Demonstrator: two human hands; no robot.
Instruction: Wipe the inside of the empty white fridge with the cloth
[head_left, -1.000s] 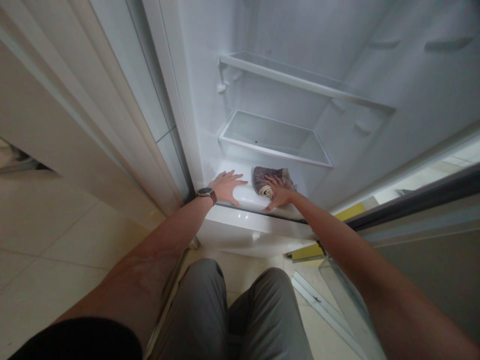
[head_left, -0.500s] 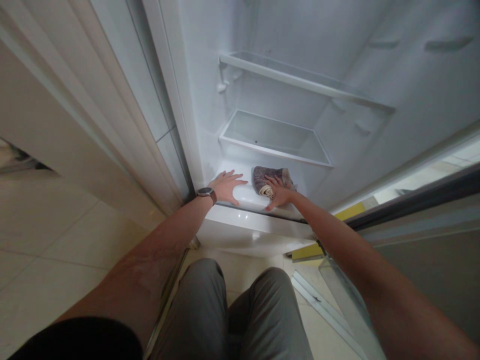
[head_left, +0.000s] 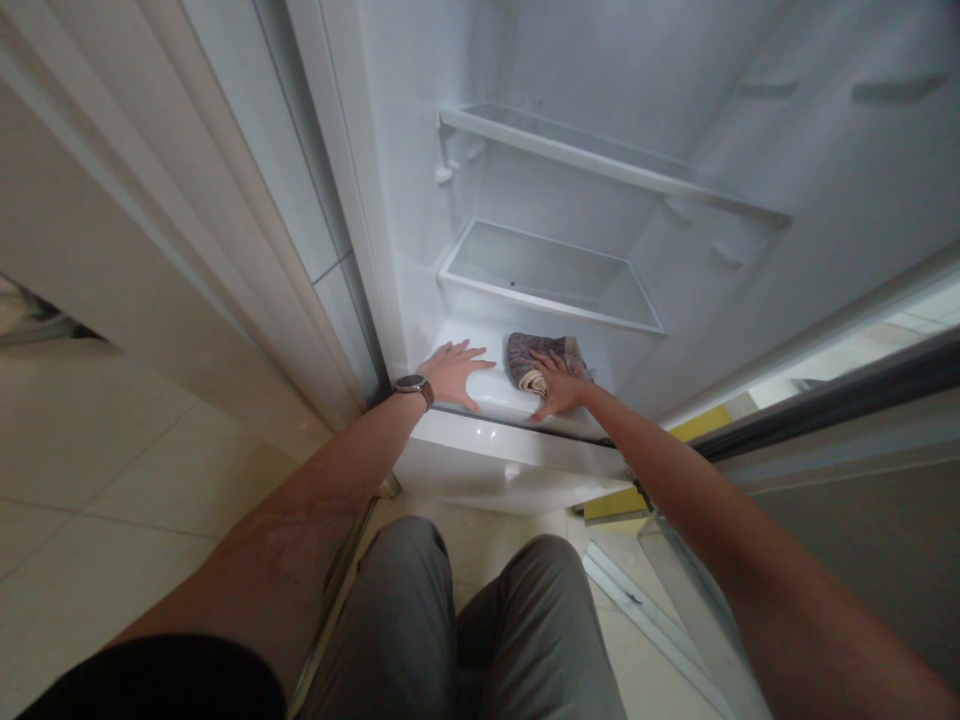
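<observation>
An open, lit fridge fills the view. My left hand (head_left: 452,372), with a watch on the wrist, lies flat and open on the white bottom ledge (head_left: 495,392) of the fridge. My right hand (head_left: 556,386) rests just to its right with fingers spread on a crumpled grey-purple cloth (head_left: 523,354) that lies on the same ledge. The hand presses on the cloth's near edge and does not wrap around it.
Two glass shelves, a lower one (head_left: 547,272) and an upper one (head_left: 600,155), sit above the ledge. The fridge door (head_left: 247,190) stands open at the left. My knees (head_left: 465,620) are below. A removed shelf panel (head_left: 675,600) and a yellow object (head_left: 637,490) lie on the tiled floor at the right.
</observation>
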